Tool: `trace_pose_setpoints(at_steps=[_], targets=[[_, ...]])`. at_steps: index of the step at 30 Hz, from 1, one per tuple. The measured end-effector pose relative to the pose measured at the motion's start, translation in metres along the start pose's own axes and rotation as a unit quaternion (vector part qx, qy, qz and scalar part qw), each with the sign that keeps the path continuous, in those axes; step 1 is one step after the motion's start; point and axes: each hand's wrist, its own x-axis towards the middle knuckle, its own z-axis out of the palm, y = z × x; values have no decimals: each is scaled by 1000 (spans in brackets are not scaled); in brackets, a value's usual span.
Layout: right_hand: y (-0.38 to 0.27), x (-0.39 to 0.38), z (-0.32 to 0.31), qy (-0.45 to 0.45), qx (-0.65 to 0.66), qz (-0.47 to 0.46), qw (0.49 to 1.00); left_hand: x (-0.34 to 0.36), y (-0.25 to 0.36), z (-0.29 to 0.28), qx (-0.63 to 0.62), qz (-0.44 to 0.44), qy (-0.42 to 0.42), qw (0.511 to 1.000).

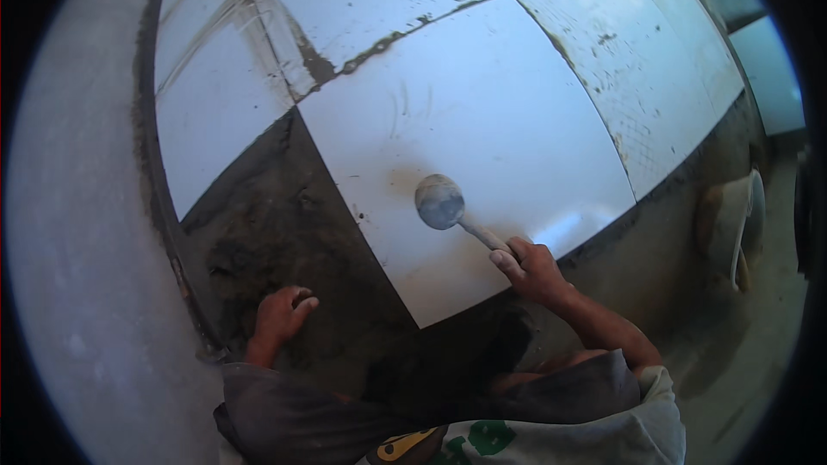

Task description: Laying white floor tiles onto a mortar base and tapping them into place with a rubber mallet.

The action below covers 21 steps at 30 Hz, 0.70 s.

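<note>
A mallet (439, 201) with a round, dusty grey head rests on or just over a large white floor tile (487, 103); I cannot tell if it touches. My right hand (530, 271) grips its handle near the tile's lower right edge. Low at the left, my left hand (284, 314) has curled fingers over dark wet mortar (250, 250) beside that tile; whatever they might hold is hidden.
More white tiles (620, 69), smeared with mortar along the joints, spread ahead and to both sides. A grey bucket (724, 232) stands at the right, near a loose tile (767, 77). A pale wall (69, 189) runs along the left, with a dark rod (194, 306) at its foot.
</note>
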Motion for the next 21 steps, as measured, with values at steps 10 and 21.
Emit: trace_pose_setpoints(at_steps=[10, 21], targets=[[21, 32, -5, 84, -21, 12, 996, 98, 68, -83, 198, 163, 17, 966], [27, 35, -14, 59, -12, 40, 997, 258, 82, -65, 213, -34, 131, 968]])
